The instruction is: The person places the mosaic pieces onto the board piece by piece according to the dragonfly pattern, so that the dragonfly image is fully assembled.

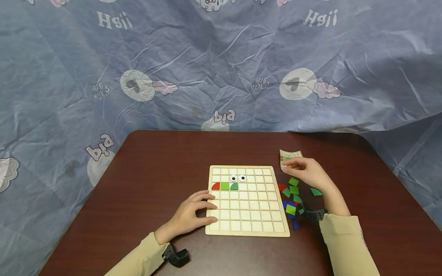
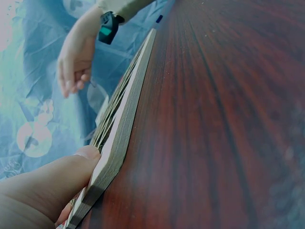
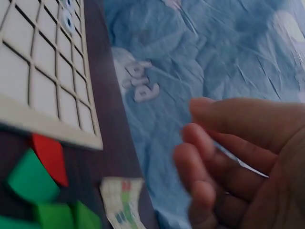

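A square wooden grid board (image 1: 246,226) lies on the table. In its upper rows sit two googly-eye pieces (image 1: 238,178), a red quarter-round piece (image 1: 215,186), a light green square (image 1: 225,186) and a dark green quarter-round piece (image 1: 234,186). My left hand (image 1: 193,211) rests on the board's left edge, fingertips over the border; the left wrist view shows the thumb (image 2: 71,174) against it. Above the table, my right hand (image 1: 307,170) has loosely bent fingers and nothing between them. It overlaps a small printed pattern card (image 1: 291,155) in the head view.
Several loose green, red and blue pieces (image 1: 294,189) lie right of the board, below the right hand. One dark green piece (image 1: 315,192) lies apart, farther right. A light green square (image 1: 291,209) rests on top of blue pieces. A printed blue cloth (image 1: 214,76) hangs behind the table.
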